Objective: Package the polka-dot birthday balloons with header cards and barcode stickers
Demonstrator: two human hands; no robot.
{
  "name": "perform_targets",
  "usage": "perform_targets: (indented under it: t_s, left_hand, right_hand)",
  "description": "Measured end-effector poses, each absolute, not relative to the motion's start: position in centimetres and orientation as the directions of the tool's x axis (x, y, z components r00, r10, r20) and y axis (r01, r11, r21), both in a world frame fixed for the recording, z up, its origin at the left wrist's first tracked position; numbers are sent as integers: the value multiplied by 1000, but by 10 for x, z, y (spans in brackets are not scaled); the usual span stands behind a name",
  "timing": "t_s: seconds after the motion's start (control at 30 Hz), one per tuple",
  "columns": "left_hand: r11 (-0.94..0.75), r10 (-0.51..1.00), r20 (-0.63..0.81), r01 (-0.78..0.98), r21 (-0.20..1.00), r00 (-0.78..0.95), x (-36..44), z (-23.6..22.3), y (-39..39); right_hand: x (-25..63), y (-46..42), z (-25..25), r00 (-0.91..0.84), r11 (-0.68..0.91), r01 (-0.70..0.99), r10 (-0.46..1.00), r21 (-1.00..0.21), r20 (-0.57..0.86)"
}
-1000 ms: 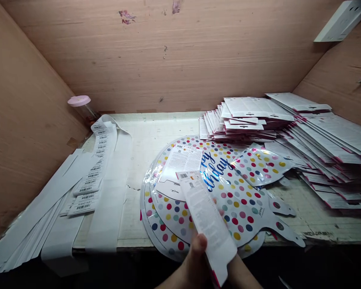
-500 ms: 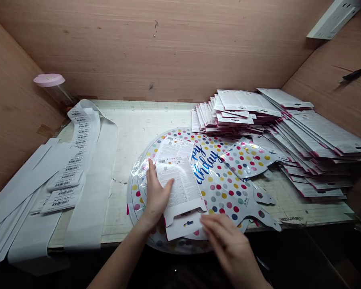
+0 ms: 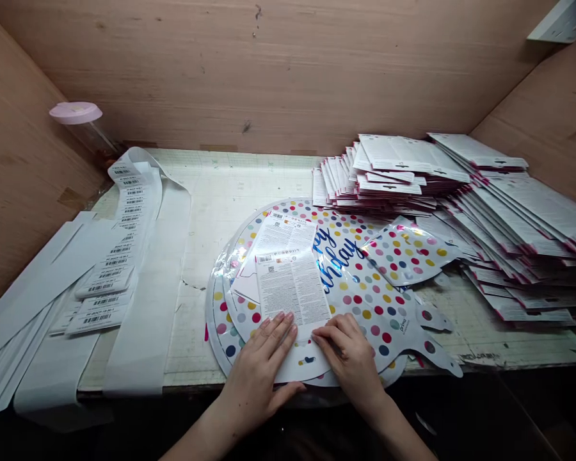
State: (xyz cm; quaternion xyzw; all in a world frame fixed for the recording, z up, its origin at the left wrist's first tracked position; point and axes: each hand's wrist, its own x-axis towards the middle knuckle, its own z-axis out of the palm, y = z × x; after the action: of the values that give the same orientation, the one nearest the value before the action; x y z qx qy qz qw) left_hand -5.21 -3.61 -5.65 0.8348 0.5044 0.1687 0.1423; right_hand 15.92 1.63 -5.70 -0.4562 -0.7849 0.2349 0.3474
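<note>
A white printed card with a barcode and small text (image 3: 292, 288) lies on a stack of polka-dot foil balloons (image 3: 369, 307) with blue lettering. Both hands rest on its lower part. My left hand (image 3: 259, 365) presses flat on the card's lower left with fingers apart. My right hand (image 3: 348, 352) lies at the card's lower right edge, its fingertips on the card. A second printed sheet (image 3: 283, 237) lies under the card's top edge on the foil. The hands hide the card's bottom middle.
Strips of barcode labels (image 3: 129, 218) and white backing paper lie to the left. Several stacks of packaged cards (image 3: 388, 179) rise at the back right, with more (image 3: 523, 218) at the right. A pink-lidded jar (image 3: 77, 115) stands at the back left against plywood walls.
The card has gone from held up and tilted to lying flat on the balloons. My right hand has come onto its lower edge, and my left hand has moved down to its lower left.
</note>
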Motion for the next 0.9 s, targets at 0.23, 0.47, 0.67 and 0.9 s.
perform_targets:
  t_s: [0.23,0.47,0.67,0.9]
  left_hand:
    - [-480,877,163,823,303,452,-50,-57,-36]
    - [-473,881,149,821,319,450,-51,-56,-37]
    - [-474,881,151,827,302,449,-50,-56,-36]
    - [-474,881,172,823,314,442,-50,-56,-36]
  right_hand:
    - [153,22,-63,-385,514,623,858,-590,341]
    - [152,17,-67,-396,533,686,844,-495,361]
    - [158,19,-62,-380,498,590,866,-636,326]
    - [152,19,-68,-419,546,685,837,-482,352]
